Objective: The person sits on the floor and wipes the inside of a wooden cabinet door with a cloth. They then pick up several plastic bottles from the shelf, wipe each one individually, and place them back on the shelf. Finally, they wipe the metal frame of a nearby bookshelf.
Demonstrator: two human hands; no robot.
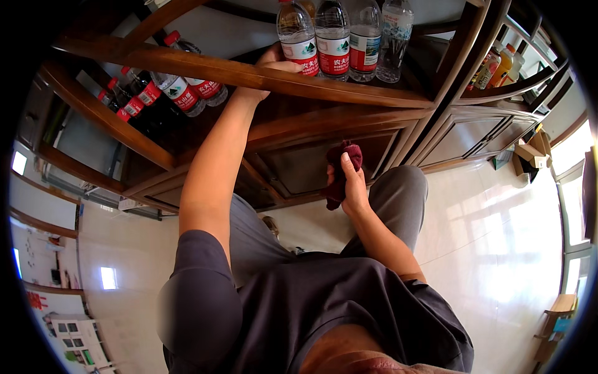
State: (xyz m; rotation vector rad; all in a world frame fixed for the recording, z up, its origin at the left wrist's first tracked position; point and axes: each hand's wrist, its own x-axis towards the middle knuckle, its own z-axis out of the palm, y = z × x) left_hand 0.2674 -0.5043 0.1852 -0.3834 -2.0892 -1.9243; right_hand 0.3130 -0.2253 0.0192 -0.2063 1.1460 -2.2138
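Observation:
My left hand reaches behind a curved wooden rail and grips the side of a plastic water bottle with a red-and-white label, its thumb across the front. To the right of that bottle stand a similar bottle, another red-labelled one and a clear bottle, all upright on the dark wooden shelf. Lower down, in front of a cabinet door, my right hand clutches a crumpled dark red cloth, thumb on top.
Left of my arm, two water bottles stand beside several dark soft-drink bottles. A second cabinet adjoins at right, with juice bottles on its shelf. A cardboard box sits on the glossy tiled floor.

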